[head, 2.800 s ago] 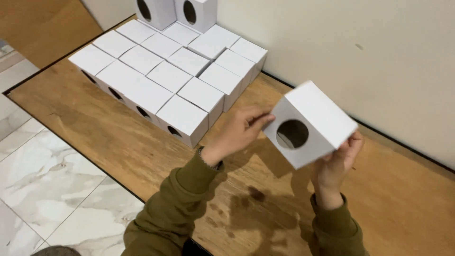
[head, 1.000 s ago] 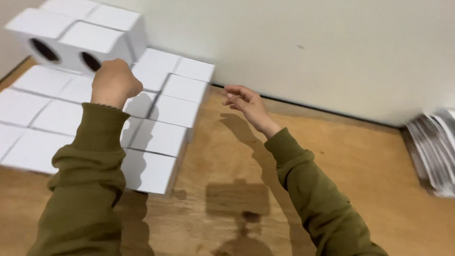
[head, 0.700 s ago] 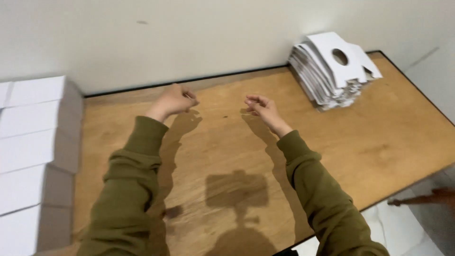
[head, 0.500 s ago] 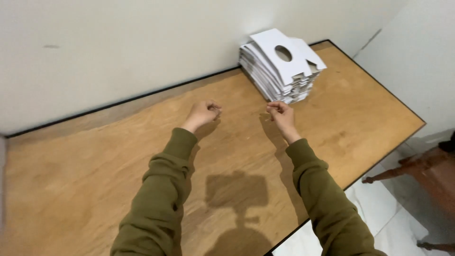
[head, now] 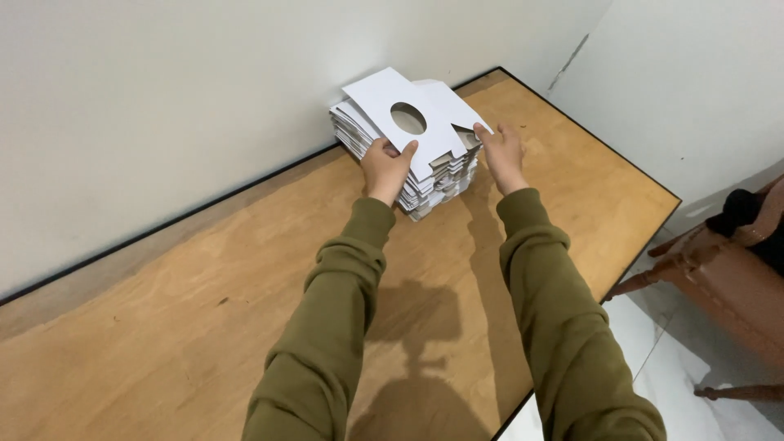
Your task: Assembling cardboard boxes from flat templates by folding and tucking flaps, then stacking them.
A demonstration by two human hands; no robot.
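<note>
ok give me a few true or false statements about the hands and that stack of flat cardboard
1. Both hands touch the top sheet of the stack of flat white blanks. True.
2. The left hand pinches the sheet's near edge. True.
3. The top sheet has a square hole. False: the hole is oval.
4. The stack sits on the floor. False: it rests on the wooden table, against the wall.
5. The right hand wears a glove. False: it is bare.

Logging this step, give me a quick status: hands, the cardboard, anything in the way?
Left hand and right hand both gripping the top flat white blank, the one with a round hole. Blank sits atop the stack by the wall. Wooden table around it, nothing blocking.
</note>
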